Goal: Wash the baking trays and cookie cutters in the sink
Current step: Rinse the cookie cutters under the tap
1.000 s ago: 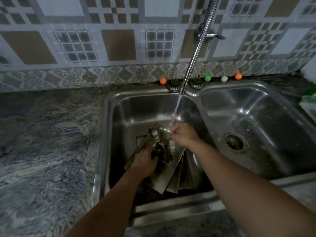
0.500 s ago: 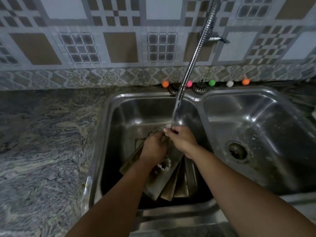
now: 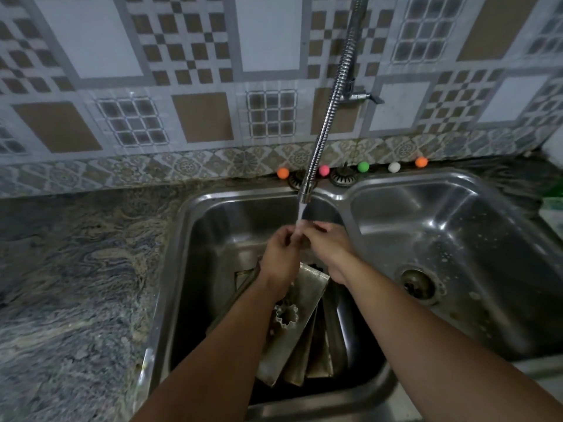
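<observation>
Several metal baking trays lean in a stack in the left basin of the steel sink. A fluted round cookie cutter lies on the top tray, just below my left wrist. My left hand and my right hand are raised above the trays, their fingertips meeting under the water stream from the flexible tap. The fingers curl inward. Water and fingers hide whether they pinch anything small.
The right basin holds only its drain and some droplets. Small coloured balls line the back ledge. A marbled stone counter lies to the left. Something green sits at the right edge.
My left hand let go of the cookie cutters, which now rest on the top tray, and rose to meet my right hand under the stream. The view shifted slightly down.
</observation>
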